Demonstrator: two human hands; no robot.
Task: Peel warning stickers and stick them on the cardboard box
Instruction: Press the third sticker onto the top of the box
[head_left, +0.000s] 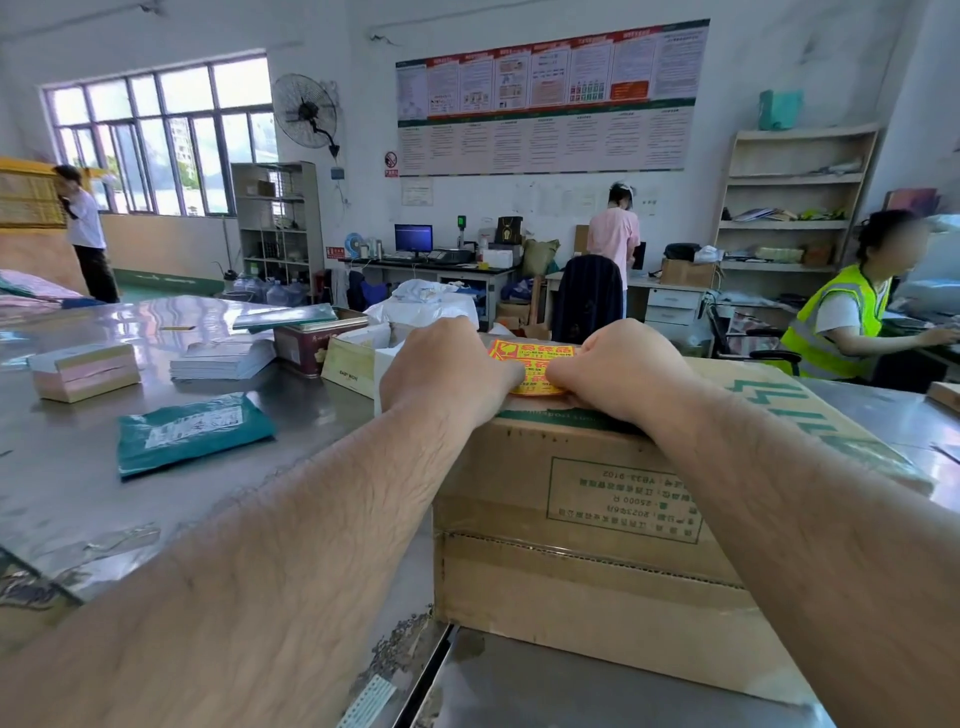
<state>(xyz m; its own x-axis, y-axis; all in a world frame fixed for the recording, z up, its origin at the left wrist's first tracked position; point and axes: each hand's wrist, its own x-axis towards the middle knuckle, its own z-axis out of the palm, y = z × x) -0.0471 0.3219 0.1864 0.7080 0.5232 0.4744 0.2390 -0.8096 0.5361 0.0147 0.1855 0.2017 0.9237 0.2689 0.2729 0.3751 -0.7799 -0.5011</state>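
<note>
Packing room, steel worktable (130, 499) in the foreground w/ a big cardboard box (587, 561) standing on it, printed side toward the camera, top face tilting away. Both forearms reach over the box's near top edge. Left hand (447, 369) and right hand (628, 366) meet at the middle of that top face, knuckles up, fingers curled under and mostly hidden.

Between the two hands: a yellow-and-red warning sticker sheet (532, 364), lying on the box top, long axis running away from the camera, far end sticking out past the knuckles. Its near end sits right where the thumbs come together, so both hands are about equally near; each seems to pinch a side of that near edge in a narrow grip. Whether a sticker has lifted off the backing can't be told; fingertips are out of sight.

Judgement: this looks like the peel step, w/ the bare cardboard to the right of the right hand the likeliest spot for sticking. Nothing blocks that stretch.

Around it: a teal mailer bag (192, 431) lies well left on the table, a stack of booklets (223, 358) and a red tin (311, 343) beyond it, none in the way. A worker in a hi-vis vest (831, 322) sits at far right, apart from the box.
</note>
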